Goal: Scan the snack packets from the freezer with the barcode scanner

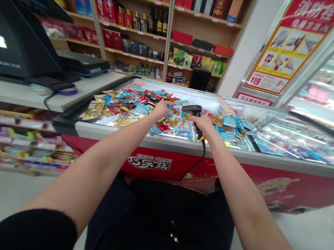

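**Scanner and packet held close together above a freezer of snacks**

The person's left hand [161, 109] pinches a small foil packet [176, 110] firmly between thumb and fingers, leaving most of its face uncovered. The right hand [203, 124] is closed around the grip of a black corded barcode scanner [193, 109], whose head tips toward the packet, just beside it. Both hands hover over an open chest freezer [182, 146], with the packet just above a loose heap of gold and blue snack packets [115, 106]. The black cable [200, 161] drops slack over the freezer's front rim, which looks right: it leaves the right wrist free to turn. Holding the packet by its edge, with the 2 hands this close, seems the steadiest approach. Any barcode on the packet is too small to make out.
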A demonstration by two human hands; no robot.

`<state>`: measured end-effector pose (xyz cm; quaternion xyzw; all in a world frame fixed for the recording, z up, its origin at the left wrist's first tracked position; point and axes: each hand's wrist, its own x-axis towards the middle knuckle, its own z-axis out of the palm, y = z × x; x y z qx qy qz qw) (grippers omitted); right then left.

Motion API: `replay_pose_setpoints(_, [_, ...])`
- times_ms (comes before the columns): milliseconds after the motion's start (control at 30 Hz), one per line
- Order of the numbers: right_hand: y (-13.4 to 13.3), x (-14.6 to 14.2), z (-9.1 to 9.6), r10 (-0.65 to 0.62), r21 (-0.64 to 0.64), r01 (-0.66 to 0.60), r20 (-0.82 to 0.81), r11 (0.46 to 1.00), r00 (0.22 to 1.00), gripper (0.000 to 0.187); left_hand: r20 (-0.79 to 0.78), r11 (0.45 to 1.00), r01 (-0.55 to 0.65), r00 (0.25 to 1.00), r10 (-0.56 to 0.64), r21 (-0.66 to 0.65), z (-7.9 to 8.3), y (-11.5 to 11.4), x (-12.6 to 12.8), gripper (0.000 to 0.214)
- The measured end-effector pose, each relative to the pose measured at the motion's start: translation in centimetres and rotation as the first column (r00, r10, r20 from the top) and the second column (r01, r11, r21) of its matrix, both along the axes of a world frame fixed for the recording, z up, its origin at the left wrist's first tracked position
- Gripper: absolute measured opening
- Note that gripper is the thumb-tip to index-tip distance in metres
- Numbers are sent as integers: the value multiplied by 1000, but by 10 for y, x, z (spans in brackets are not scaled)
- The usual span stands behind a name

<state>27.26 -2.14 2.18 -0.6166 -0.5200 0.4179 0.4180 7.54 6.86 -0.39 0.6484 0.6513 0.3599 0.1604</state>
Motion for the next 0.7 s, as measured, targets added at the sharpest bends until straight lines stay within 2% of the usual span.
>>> replay_pose_setpoints(267, [0,-1,1,8,4,-8,23,1000,1000,27,-103,1000,-6,995,7,15,-1,3,-3,43])
replay_pose_setpoints(700, [-2,-1,3,2,16,-2,-31,1000,1000,25,-139,999,-16,990,21,35,-2,8,-5,48])
